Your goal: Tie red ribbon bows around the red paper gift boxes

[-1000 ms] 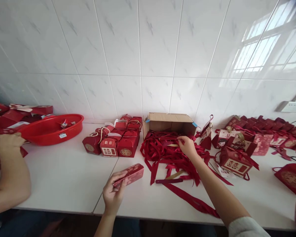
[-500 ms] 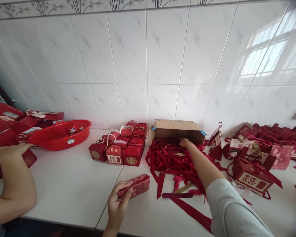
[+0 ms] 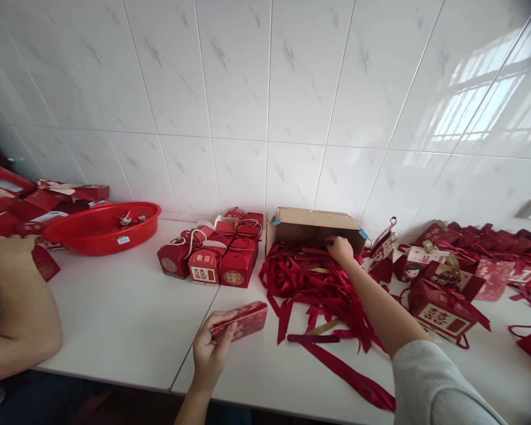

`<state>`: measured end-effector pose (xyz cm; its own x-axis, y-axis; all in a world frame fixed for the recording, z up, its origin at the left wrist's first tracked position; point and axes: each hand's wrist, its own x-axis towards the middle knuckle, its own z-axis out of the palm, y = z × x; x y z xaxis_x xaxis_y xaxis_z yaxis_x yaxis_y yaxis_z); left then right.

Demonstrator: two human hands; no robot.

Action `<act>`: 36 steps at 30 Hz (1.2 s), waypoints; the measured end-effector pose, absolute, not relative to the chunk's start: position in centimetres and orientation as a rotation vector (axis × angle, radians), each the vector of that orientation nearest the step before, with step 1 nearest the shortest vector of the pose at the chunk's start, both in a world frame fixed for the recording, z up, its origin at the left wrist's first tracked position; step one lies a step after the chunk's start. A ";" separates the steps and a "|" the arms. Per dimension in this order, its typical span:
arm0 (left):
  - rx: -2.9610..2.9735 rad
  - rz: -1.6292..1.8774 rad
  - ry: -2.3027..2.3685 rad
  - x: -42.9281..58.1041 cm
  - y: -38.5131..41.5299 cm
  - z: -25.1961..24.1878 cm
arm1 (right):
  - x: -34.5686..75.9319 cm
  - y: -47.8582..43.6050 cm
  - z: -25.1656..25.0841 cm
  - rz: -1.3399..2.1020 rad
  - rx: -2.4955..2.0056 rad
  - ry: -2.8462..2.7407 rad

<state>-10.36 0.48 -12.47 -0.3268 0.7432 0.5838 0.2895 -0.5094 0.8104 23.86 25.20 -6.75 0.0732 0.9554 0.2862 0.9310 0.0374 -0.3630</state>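
Observation:
Between the thumb and fingers of my left hand (image 3: 215, 345) is a flattened red patterned gift box (image 3: 251, 320), held over the front of the table. My right hand (image 3: 340, 250) reaches to the mouth of a cardboard box (image 3: 315, 218) lying on its side. Its fingers are closed at the edge of the dark red ribbons (image 3: 292, 274) that spill out of the box; what is in them is too small to make out. A dark red strip (image 3: 313, 339) lies in front of the ribbons.
Folded red gift boxes (image 3: 235, 267) stand grouped left of the cardboard box. Further left are a red plastic basin (image 3: 110, 245) and another person's arm (image 3: 24, 301) beside more red boxes. Several finished boxes (image 3: 442, 310) with ribbons crowd the right side. A tiled wall rises behind.
My right hand has drawn slightly back and to the right at the box's mouth, its fingers now pinched. My left hand keeps the red box. The view has tilted down a little.

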 end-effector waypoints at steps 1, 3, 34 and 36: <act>1.580 1.900 1.320 -10.3 0.5 -12.4 | 23.8 24.4 -6.7 0.053 -1.843 -1.854; 1.586 1.897 1.322 -10.3 0.4 -12.3 | 23.7 22.5 -6.5 0.031 -1.714 -1.833; 1.548 1.910 1.348 -9.7 0.8 -11.9 | 26.0 6.3 -15.5 0.565 -1.378 -1.606; 1.552 1.906 1.344 -9.7 0.8 -11.9 | 26.0 6.1 -15.6 0.503 -1.420 -1.627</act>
<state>-9.72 0.82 -11.94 -0.3464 0.7433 0.5724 0.2892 -0.4958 0.8189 25.99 6.12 -15.55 0.0553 0.9340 0.3531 0.5720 0.2602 -0.7779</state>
